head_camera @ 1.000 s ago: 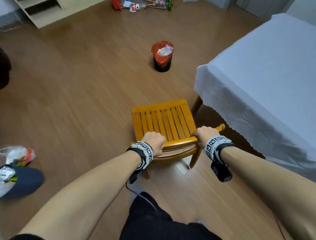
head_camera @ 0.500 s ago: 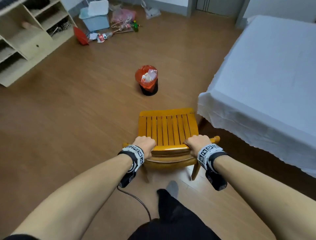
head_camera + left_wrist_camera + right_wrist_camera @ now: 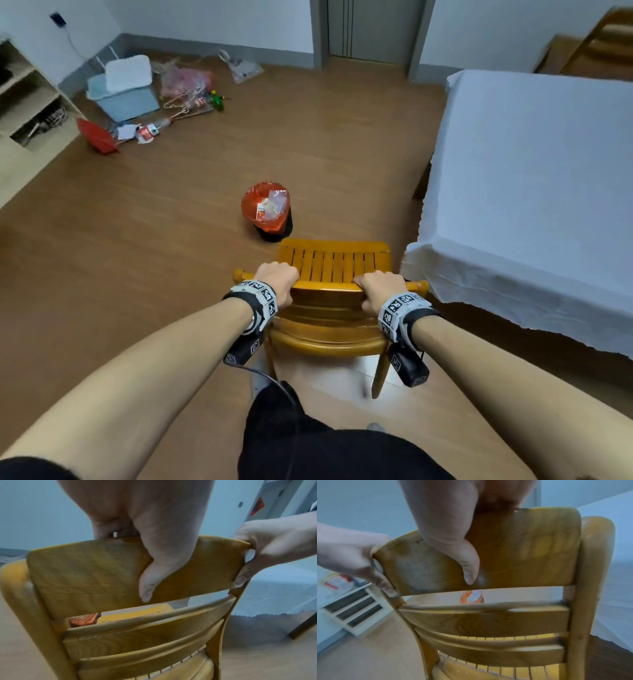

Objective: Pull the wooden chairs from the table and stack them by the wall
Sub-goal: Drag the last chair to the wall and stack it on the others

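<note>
Chair: a honey-coloured wooden chair with a slatted seat (image 3: 334, 265) is seen standing on the brown floor, just left of the table.
Hands: its top back rail is grasped by the left hand (image 3: 276, 281) and right hand (image 3: 380, 287), fingers curled over, thumbs behind.
Table: draped in a white cloth (image 3: 534, 192).
Obstacle: a small black bin (image 3: 270, 212) is placed just beyond the seat.
Bin contents: a red bag liner holding crumpled wrappers.
Far corner: a pale blue basket (image 3: 125, 97) is surrounded by floor litter.

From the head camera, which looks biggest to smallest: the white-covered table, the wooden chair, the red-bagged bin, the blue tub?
1. White-covered table
2. Wooden chair, gripped by left hand and right hand
3 and 4. Blue tub and red-bagged bin: unsure, since the tub stands farther away.
</note>
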